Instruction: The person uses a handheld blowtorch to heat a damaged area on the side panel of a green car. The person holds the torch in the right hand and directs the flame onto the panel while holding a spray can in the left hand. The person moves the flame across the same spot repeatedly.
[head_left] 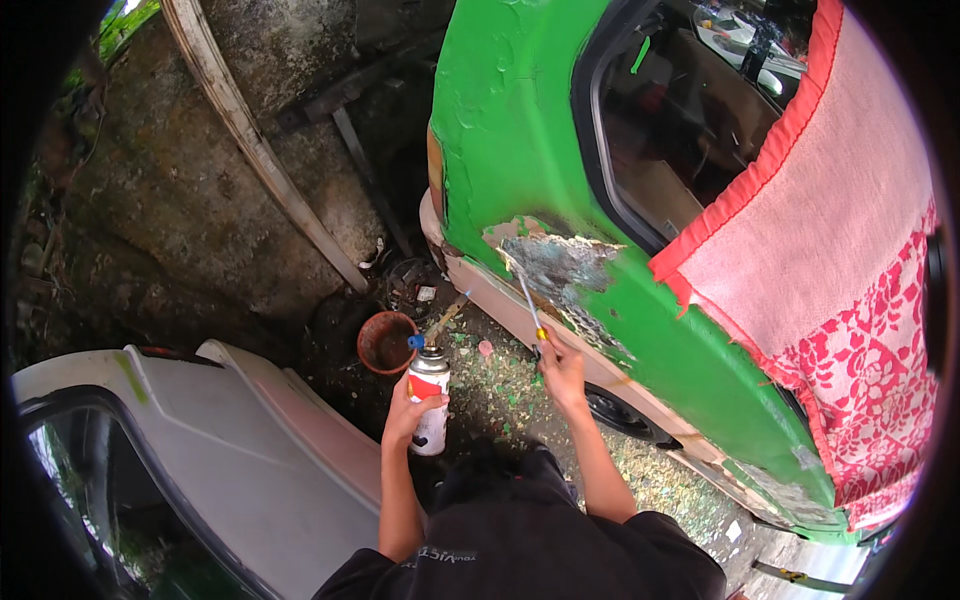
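From twelve to four o'clock in the fisheye view, a green car body panel (pixel 520 120) curves down, its upper edge and far end cut off by the dark rim; the paint is glossy but blistered, and near the centre a ragged patch of stripped paint (pixel 560 265) shows dull grey metal with flaking edges. A pink towel with a red floral border (pixel 830 290) hangs over the panel at three o'clock and hides whatever lies under it, and the window (pixel 680 130) beside it is too dark to read. At eight o'clock lies a pale detached car panel (pixel 240 440), smooth and matte, its lower part lost in the rim. A mossy stone wall (pixel 190 200) fills ten o'clock, crossed by a weathered wooden plank (pixel 260 150). Green paint chips (pixel 500 385) litter the ground at the centre, just beside a round terracotta-coloured pot (pixel 385 342), whose contents cannot be made out. The left hand (pixel 405 410) is wrapped around a red-and-white gas canister (pixel 430 400), held upright, with a blue-knobbed torch head (pixel 430 335) on top; any flame is hard to make out. The right hand (pixel 562 365) is closed on the yellow handle of a thin metal scraper (pixel 527 295), whose tip touches the stripped patch.
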